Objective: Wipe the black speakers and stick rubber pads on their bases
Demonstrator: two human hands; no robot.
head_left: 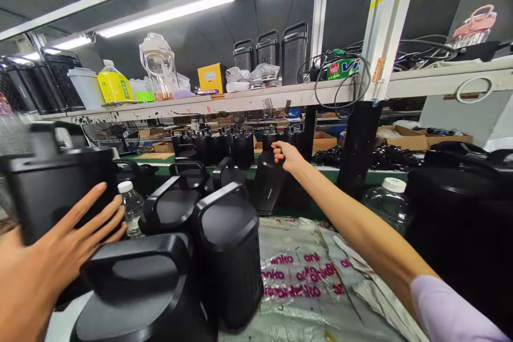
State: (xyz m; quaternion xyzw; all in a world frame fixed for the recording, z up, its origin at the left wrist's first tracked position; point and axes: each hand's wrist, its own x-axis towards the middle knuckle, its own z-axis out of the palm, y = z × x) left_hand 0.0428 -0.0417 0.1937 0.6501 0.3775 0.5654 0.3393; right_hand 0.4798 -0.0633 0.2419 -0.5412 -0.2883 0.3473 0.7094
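My right hand (287, 156) reaches far forward and grips the top of a black unit (267, 184) that tilts toward me at the back of the bench. My left hand (68, 240) is close to the camera, fingers stretched out, pressing against the side of a large black unit (52, 187) at the left. Several black handled units (228, 240) stand clustered in front of me between both arms. A small clear water bottle (131, 208) stands just past my left fingertips.
Plastic sheeting printed with pink letters (300, 272) covers the bench. A row of black units (224, 147) lines the back. A shelf (248, 100) above carries jugs, a yellow bottle (114, 84) and boxes. A black post (358, 144) and a large clear bottle (387, 203) stand at the right.
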